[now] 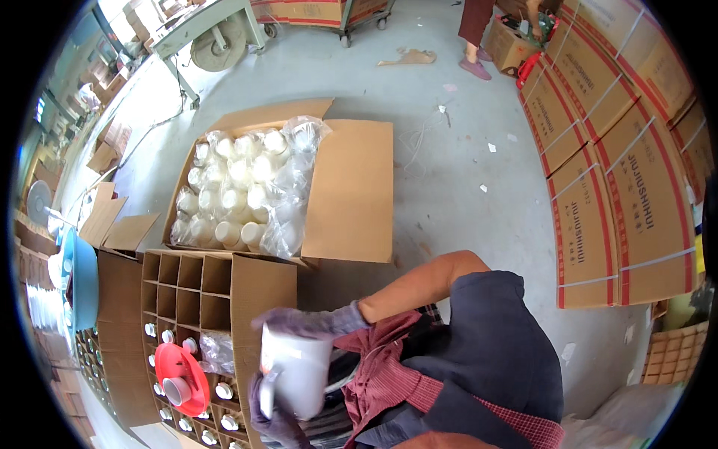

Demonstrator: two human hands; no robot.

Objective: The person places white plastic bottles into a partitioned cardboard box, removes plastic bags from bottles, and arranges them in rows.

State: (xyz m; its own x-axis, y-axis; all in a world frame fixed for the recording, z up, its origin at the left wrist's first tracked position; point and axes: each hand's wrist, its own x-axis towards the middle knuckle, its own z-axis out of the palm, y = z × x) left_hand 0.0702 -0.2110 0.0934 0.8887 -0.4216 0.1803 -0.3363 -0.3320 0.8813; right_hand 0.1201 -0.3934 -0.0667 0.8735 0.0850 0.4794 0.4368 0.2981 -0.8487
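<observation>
With both gloved hands I hold a white jug (305,374) that has a handle, in front of my body. My right hand (303,322), in a greyish-purple glove, is closed over its upper end. Beside the handle, my left hand (278,420) wraps round the lower side; some of its fingers are hidden. Just left of the jug stands an open divided carton (265,288). Its far cells are bare, while nearer ones hold bottles with white caps (224,391). On top of these lies a red plastic dish (193,382) with a pale cup (176,391) in it.
Beyond, an open carton (351,191) holds several white-capped bottles in clear plastic. A blue basin (84,277) is at the left. Strapped cartons (587,217) are stacked at the right. Far off, another person (476,37) stands near a box; a grey-green machine (209,30) is at the back left.
</observation>
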